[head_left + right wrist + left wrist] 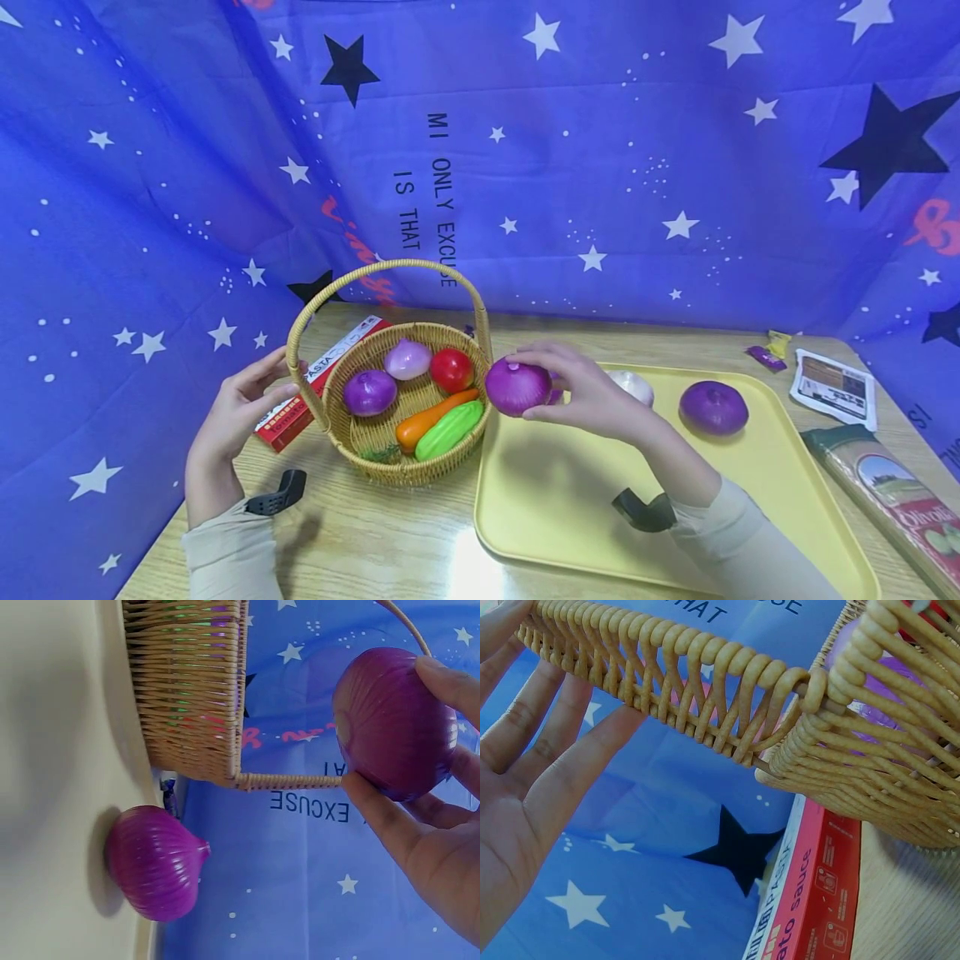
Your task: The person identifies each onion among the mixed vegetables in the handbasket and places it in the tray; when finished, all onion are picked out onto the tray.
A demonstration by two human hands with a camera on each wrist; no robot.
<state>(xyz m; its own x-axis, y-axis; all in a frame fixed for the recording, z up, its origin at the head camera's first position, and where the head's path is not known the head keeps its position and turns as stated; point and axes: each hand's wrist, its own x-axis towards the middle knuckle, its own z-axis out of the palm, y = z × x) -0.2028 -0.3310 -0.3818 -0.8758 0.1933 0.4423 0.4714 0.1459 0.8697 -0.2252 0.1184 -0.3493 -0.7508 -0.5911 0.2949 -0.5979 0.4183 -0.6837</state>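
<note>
My right hand (pixel 573 383) grips a purple onion (pixel 517 387) between thumb and fingers, just right of the wicker basket (pixel 408 479). In the right wrist view, the onion (pixel 394 724) is held up beside the basket handle (pixel 292 781). My left hand (pixel 525 802) has its fingers spread, fingertips at the handle's left side. Inside the basket lie a purple onion (pixel 370 392), a paler purple onion (pixel 407 359), a red tomato (pixel 452 370), a carrot (pixel 431 421) and a light green ridged vegetable (pixel 450 431).
On the yellow tray (pixel 555 508) sit a purple onion (pixel 714 408), a white, partly hidden vegetable (pixel 633 387) and another purple onion (pixel 157 862). A red pasta sauce box (pixel 288 423) lies behind the basket's left. Right of the tray are small wrapped pieces (pixel 768 354) and packets (pixel 832 387).
</note>
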